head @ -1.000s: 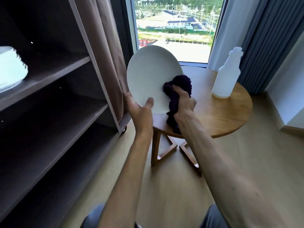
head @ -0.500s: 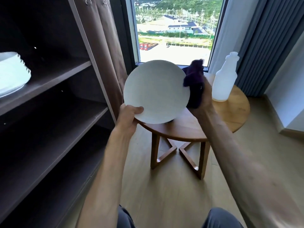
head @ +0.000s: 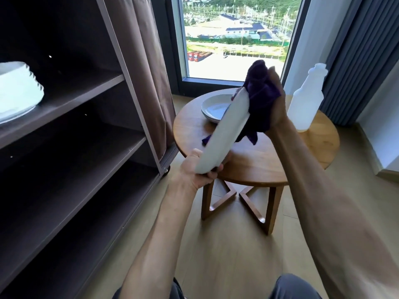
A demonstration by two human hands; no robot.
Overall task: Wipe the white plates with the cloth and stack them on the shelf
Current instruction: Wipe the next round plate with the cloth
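Note:
My left hand grips the lower rim of a white plate, held tilted and nearly edge-on above the round wooden table. My right hand holds a bunched purple cloth pressed against the plate's upper right face, its fingertips showing over the top rim. More white plates lie stacked on the table behind the held one. A stack of white plates stands on the upper shelf at the left.
A dark shelving unit with several boards fills the left side, a brown curtain hanging beside it. A white plastic bottle stands on the table's right part. Window, grey curtain and wooden floor lie beyond.
The plate has turned from facing me to nearly edge-on. My right hand with the cloth has gone round to the plate's far upper side. The plates on the table have come into sight.

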